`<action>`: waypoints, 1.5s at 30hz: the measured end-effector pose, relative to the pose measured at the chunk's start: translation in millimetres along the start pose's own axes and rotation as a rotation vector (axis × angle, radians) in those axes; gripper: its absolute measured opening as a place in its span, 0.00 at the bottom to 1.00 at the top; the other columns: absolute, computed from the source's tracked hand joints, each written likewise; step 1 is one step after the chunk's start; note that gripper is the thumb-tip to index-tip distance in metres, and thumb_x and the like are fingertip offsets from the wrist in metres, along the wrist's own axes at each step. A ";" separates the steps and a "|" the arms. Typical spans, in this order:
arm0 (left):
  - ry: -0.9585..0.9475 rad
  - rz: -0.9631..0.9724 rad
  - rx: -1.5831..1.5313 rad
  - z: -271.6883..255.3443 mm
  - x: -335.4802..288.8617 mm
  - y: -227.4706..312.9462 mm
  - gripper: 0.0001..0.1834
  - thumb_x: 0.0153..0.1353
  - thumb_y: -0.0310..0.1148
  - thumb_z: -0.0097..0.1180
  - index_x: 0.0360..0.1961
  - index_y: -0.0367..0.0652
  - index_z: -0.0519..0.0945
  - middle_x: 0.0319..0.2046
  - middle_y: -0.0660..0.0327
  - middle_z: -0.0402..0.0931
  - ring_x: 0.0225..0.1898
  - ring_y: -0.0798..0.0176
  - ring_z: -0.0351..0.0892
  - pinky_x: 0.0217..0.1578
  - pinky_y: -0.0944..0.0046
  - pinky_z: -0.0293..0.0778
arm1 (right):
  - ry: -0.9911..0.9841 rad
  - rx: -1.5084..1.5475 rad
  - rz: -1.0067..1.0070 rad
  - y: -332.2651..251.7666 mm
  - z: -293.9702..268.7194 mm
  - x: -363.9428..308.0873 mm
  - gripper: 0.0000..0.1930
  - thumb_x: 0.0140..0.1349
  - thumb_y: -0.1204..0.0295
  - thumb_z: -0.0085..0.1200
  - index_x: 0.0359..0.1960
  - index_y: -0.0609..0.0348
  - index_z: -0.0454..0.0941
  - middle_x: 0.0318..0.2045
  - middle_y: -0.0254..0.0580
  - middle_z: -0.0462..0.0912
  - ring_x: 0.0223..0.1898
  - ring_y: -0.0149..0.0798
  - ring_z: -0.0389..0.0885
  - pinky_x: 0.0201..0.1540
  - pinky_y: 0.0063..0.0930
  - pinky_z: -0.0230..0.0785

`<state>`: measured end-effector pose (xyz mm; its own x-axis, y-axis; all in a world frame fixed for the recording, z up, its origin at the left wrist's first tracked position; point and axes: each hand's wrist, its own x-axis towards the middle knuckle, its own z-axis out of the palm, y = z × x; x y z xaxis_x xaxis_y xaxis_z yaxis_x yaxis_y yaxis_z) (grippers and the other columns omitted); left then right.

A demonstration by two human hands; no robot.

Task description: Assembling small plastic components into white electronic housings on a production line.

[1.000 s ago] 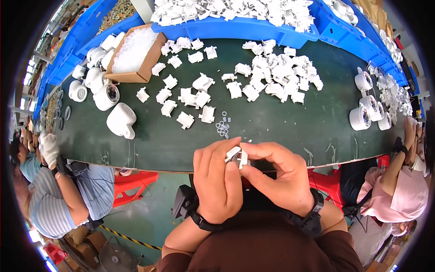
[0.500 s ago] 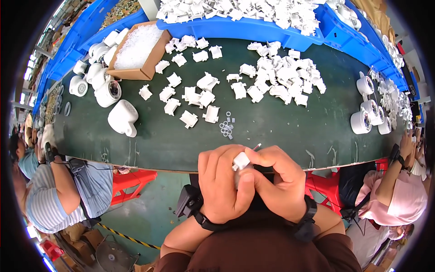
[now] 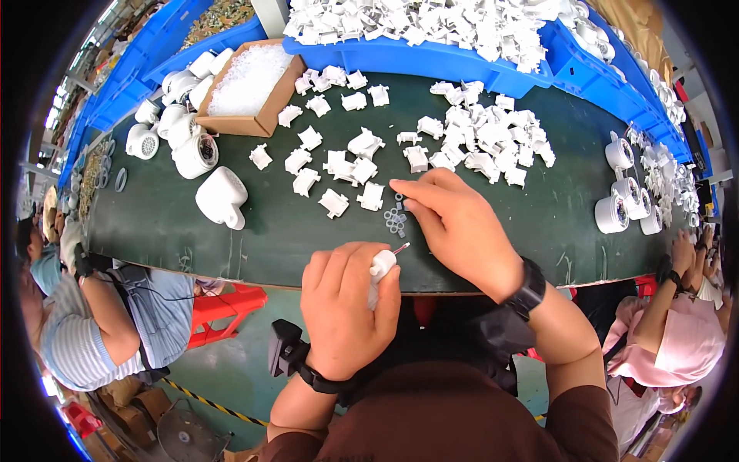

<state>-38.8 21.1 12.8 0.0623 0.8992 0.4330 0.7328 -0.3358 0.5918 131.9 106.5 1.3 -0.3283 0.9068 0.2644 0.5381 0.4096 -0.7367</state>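
My left hand (image 3: pixel 346 308) is closed around a small white plastic part (image 3: pixel 382 264), near the table's front edge. A thin reddish wire end (image 3: pixel 402 248) sticks out of its top, and the fingers hide most of the lower part. My right hand (image 3: pixel 462 231) reaches over a little cluster of translucent rings (image 3: pixel 395 222) on the green table. Thumb and index fingertip are apart, either side of the topmost ring (image 3: pixel 399 197), which appears to lie on the tabletop. Loose white plastic brackets (image 3: pixel 334 202) lie just beyond the rings.
A heap of white brackets (image 3: pixel 493 131) lies beyond my right hand. Blue bins (image 3: pixel 431 61) line the back, beside a cardboard box (image 3: pixel 254 123) of translucent pieces. White rounded housings (image 3: pixel 222 196) stand left; white cylindrical units (image 3: pixel 612 214) stand right. Co-workers sit at both sides.
My right hand has left the white part and moved forward to the rings. My left hand keeps the part and has shifted slightly left. The view has shifted a little.
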 end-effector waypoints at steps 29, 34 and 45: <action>-0.049 0.181 -0.029 32.1 12.5 12.3 0.19 0.48 0.27 0.68 0.43 0.42 0.77 0.40 0.58 0.77 0.35 0.53 0.76 0.35 0.56 0.66 | -0.125 0.893 0.409 -11.1 -41.9 -59.4 0.09 0.69 0.80 0.59 0.48 0.60 0.87 0.49 0.39 0.84 0.45 0.26 0.81 0.47 0.21 0.75; -0.053 0.168 -0.011 32.9 11.5 14.3 0.19 0.48 0.27 0.68 0.42 0.42 0.77 0.40 0.59 0.76 0.35 0.53 0.76 0.35 0.56 0.67 | -0.163 0.911 0.443 -9.7 -42.5 -55.2 0.08 0.70 0.79 0.59 0.47 0.61 0.85 0.47 0.37 0.85 0.40 0.23 0.81 0.41 0.20 0.75; 0.034 0.093 -0.093 36.6 2.2 11.6 0.24 0.46 0.21 0.70 0.45 0.44 0.75 0.40 0.57 0.78 0.40 0.52 0.76 0.39 0.56 0.67 | -0.105 0.990 0.581 -22.1 -30.6 -55.2 0.05 0.71 0.77 0.59 0.46 0.62 0.81 0.38 0.31 0.82 0.32 0.17 0.76 0.27 0.16 0.66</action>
<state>-5.3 29.4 -4.3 0.1030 0.8536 0.5107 0.6585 -0.4434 0.6082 161.9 50.4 22.1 -0.3186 0.9012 -0.2938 -0.2003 -0.3669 -0.9084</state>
